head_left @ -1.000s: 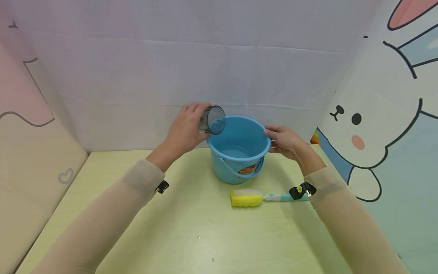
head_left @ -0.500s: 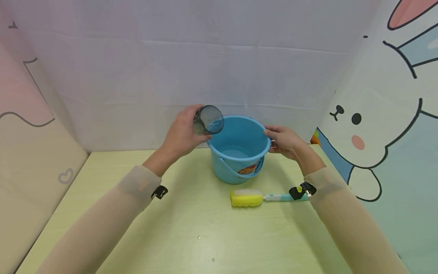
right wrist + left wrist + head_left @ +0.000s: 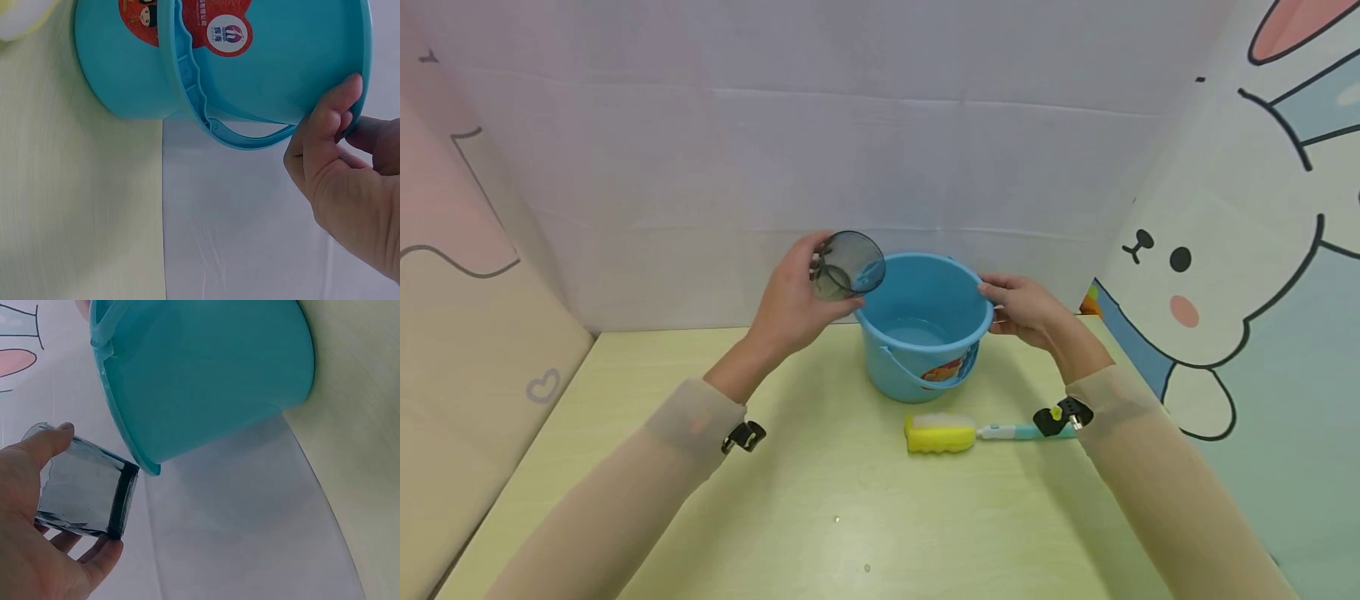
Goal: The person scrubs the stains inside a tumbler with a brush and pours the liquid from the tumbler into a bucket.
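Observation:
My left hand (image 3: 792, 293) grips a smoky clear glass (image 3: 842, 268), with the thumb on one side and the fingers round the other. The glass is tilted at the left rim of a blue bucket (image 3: 897, 372), its mouth facing up toward the head camera. In the left wrist view the glass (image 3: 84, 487) looks see-through, with a thick dark base close to the bucket's rim (image 3: 122, 434). My right hand (image 3: 1022, 310) pinches the bucket's right rim between thumb and fingers. Some clear water (image 3: 917, 332) shows at the bucket's bottom. The bucket stands upright on the table.
A bottle brush with a yellow-and-white sponge head (image 3: 940, 434) and a teal handle (image 3: 1026, 432) lies in front of the bucket on the pale wooden table (image 3: 760, 517). Small droplets dot the tabletop. A white cloth wall (image 3: 700, 167) stands right behind the bucket.
My left hand has shifted slightly left and turned the glass more upright, its mouth moving away from over the bucket. My right hand and the bucket have stayed put.

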Demonstrator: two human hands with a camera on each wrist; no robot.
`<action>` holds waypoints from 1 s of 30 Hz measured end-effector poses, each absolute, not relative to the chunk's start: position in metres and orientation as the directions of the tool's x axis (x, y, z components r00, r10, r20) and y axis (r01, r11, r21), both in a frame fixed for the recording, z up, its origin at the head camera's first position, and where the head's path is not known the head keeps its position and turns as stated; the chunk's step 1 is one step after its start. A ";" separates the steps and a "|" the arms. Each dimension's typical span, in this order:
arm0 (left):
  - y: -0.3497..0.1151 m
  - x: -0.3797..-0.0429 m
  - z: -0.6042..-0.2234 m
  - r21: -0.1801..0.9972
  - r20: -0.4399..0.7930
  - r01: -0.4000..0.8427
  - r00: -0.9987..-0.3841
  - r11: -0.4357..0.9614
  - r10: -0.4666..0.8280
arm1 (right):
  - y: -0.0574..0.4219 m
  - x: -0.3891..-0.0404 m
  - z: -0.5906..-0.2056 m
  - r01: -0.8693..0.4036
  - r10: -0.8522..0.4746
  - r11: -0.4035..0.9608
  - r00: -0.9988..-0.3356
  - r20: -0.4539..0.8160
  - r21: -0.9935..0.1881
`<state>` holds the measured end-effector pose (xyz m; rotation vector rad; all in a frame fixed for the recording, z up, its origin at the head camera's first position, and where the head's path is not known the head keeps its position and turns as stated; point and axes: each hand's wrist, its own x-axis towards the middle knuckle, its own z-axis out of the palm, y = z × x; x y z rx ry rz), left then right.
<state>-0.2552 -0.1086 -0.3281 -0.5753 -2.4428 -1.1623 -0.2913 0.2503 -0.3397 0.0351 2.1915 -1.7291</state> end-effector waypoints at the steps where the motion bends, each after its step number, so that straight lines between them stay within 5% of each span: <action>1: -0.109 -0.253 -0.328 0.651 0.493 0.508 -0.848 0.564 0.195 | 0.250 -0.291 -0.340 0.231 -0.195 0.256 -0.939 -0.284 -0.939; 30: -0.140 -0.200 -0.372 0.770 0.413 0.404 -0.905 0.493 0.097 | 0.258 -0.300 -0.336 0.258 -0.233 0.226 -0.922 -0.310 -0.939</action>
